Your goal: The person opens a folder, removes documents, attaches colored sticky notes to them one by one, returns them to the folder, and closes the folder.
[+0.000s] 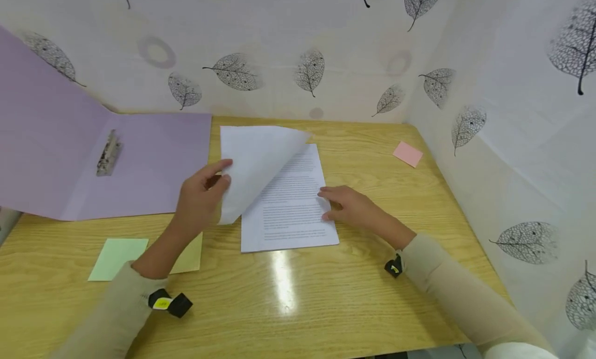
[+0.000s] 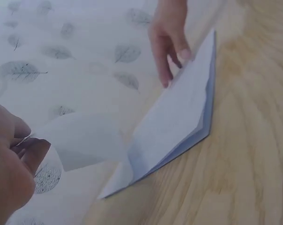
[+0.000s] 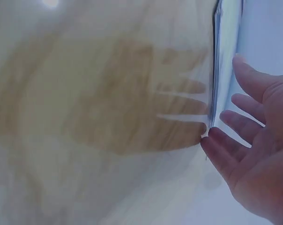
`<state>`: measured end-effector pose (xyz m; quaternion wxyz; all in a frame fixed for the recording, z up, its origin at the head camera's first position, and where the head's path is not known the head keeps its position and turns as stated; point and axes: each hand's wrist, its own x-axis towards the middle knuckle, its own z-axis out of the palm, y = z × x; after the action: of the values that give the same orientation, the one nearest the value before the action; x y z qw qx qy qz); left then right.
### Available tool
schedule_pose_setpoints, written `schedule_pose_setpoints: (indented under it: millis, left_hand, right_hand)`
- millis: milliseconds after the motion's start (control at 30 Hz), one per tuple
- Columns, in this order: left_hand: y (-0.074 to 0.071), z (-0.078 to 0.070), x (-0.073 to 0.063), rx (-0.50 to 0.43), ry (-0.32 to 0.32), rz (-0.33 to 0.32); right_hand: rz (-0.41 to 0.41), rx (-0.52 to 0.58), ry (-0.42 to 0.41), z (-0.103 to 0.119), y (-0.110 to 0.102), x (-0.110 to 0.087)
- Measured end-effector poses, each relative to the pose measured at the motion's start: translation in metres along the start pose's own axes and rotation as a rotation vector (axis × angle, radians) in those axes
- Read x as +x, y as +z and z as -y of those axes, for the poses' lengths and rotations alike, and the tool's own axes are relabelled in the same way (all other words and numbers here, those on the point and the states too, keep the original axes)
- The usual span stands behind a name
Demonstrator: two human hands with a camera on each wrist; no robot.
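While the person's left hand pinches a loose sheet by its edge, thumb and fingers together on the paper, the sheet slants up over a printed stack, its blank side showing. Taking that stack as the middle of the dial, with twelve toward the leaf-patterned cloth, the left hand is at nine o'clock and the raised sheet covers the ten-to-eleven corner. The right hand is at three, its fingers apart and fairly straight, the tips touching the stack's side edge. The stack lies flat on the wood-grained bench, lines of print facing up.

Near ten o'clock I see a purple folder spread open, a metal clip near its fold. A yellow note is around eight, partly behind the left forearm, with a green note just beyond it. Between two and three rests a pink note, well apart from the stack.
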<state>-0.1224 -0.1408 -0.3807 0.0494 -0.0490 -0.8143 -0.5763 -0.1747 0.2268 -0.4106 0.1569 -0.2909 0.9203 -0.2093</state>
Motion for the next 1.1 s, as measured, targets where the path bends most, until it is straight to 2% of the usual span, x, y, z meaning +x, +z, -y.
schedule_pose_setpoints:
  millis: [100, 267, 400, 500, 600, 800, 933, 1100]
  left_hand:
    - [-0.021, 0.004, 0.001, -0.023, -0.062, -0.090]
    - [-0.058, 0.018, 0.004, 0.002, -0.164, -0.231]
    - [-0.085, 0.033, 0.006, -0.002, -0.240, -0.293]
    - [-0.101, 0.045, 0.007, -0.038, -0.317, -0.324]
    - [-0.112, 0.057, 0.009, -0.053, -0.388, -0.361]
    - [-0.127, 0.079, 0.015, -0.175, -0.479, -0.449]
    - [-0.136, 0.091, 0.015, -0.161, -0.507, -0.449]
    - [-0.147, 0.094, 0.008, -0.041, -0.495, -0.475]
  right_hand:
    - [0.010, -0.032, -0.017, 0.003, 0.005, -0.002]
    - [-0.002, -0.043, -0.021, 0.003, 0.008, -0.004]
    - [-0.011, -0.060, 0.000, 0.003, 0.007, -0.006]
    - [-0.013, -0.061, 0.010, 0.002, 0.007, -0.007]
    - [-0.012, -0.059, -0.003, 0.000, 0.007, -0.007]
    - [-0.017, -0.060, -0.001, -0.001, 0.006, -0.008]
    - [-0.022, -0.062, -0.015, -0.001, 0.006, -0.009]
    - [-0.015, -0.059, -0.022, -0.001, 0.007, -0.007]
